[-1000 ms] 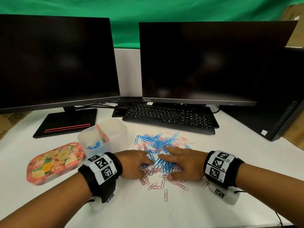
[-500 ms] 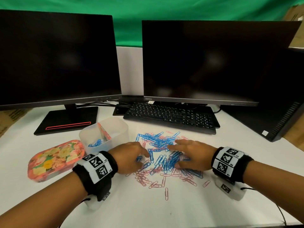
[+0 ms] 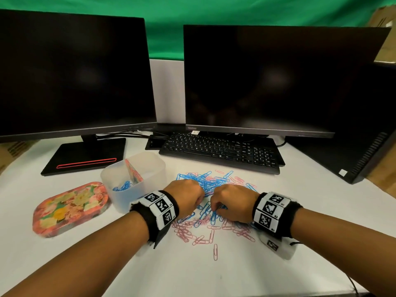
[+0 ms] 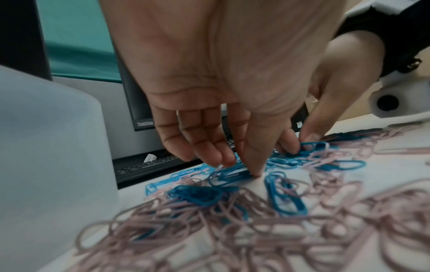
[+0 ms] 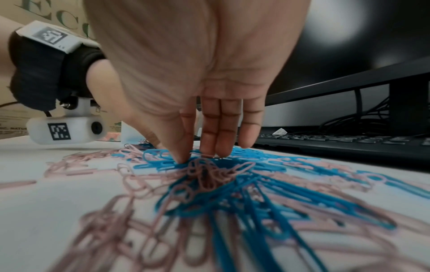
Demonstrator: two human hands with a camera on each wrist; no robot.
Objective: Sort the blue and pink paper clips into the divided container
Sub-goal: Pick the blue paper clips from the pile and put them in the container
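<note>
While both hands work the mixed heap on the worktop (image 3: pixel 214 275), the step in hand is gathering blue paper clips (image 3: pixel 205 181). The left hand (image 3: pixel 185 197) pinches a blue bunch between thumb and fingers; the right hand (image 3: pixel 232 202) likewise pinches blue clips. Pink paper clips (image 3: pixel 192 230) lie nearer. Next, lift cleanly and carry to the divided container (image 3: pixel 150 166), blue compartment.

Even indoor light; wide-angle bending at edges; nearest paper clips (image 4: pixel 209 239) blurred in wrist views.
</note>
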